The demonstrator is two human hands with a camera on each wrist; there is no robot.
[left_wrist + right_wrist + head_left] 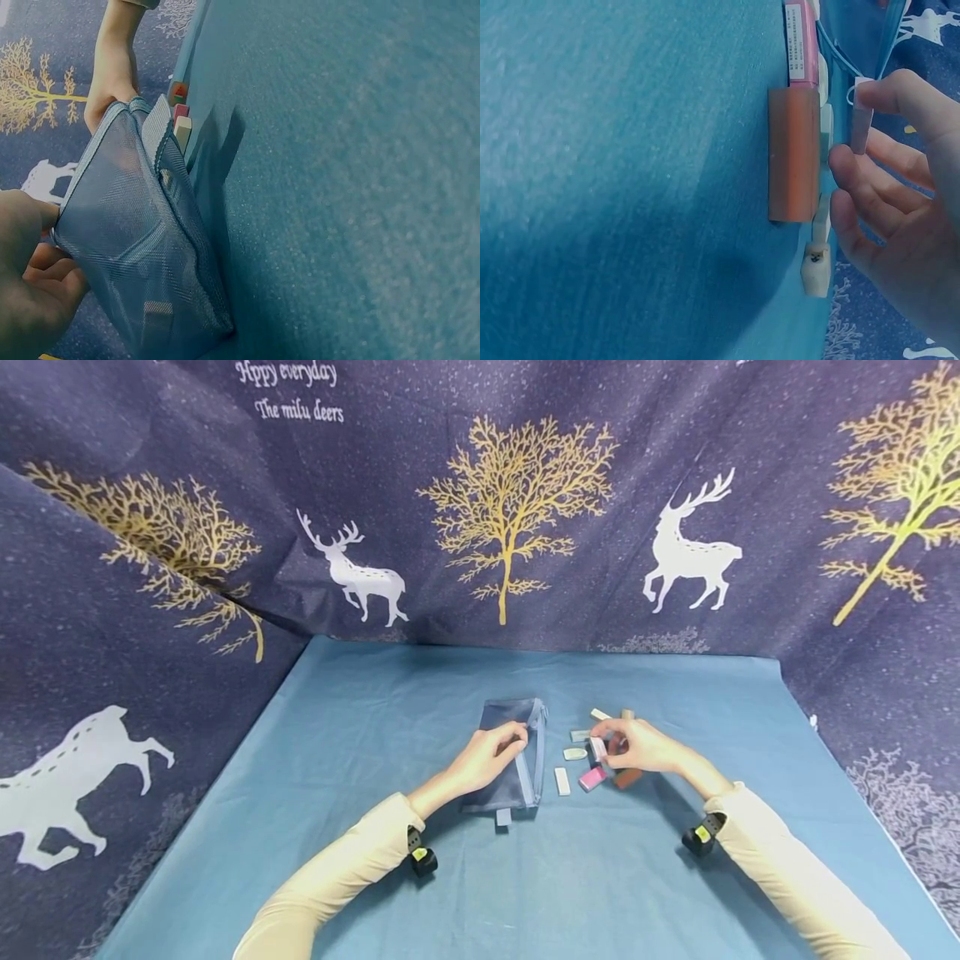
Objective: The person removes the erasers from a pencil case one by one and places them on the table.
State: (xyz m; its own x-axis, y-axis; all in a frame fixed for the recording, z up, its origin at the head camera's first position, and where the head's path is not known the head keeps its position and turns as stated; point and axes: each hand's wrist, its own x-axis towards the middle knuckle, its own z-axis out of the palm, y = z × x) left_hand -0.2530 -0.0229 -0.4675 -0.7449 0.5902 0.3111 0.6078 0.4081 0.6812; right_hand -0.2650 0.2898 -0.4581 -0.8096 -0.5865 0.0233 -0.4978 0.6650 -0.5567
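A blue mesh zip pouch (491, 777) lies left of a group of small erasers. My left hand (491, 756) pinches its edge; in the left wrist view that hand (37, 277) holds up one side of the pouch (120, 202). My right hand (641, 745) pinches a pale eraser (597, 748) between thumb and fingers, above the group. The right wrist view has this eraser (862, 124) upright at the fingertips of the right hand (907, 172). Below lie a pink eraser (592, 778), a white one (562, 782) and a reddish-brown block (627, 778), partly hidden by the hand.
A pale oval eraser (575, 753), a greenish one (580, 736) and a cream one (600, 714) lie between pouch and right hand. A blue cloth (390, 693) covers the table. Dark printed fabric (450, 510) hangs behind and at the sides.
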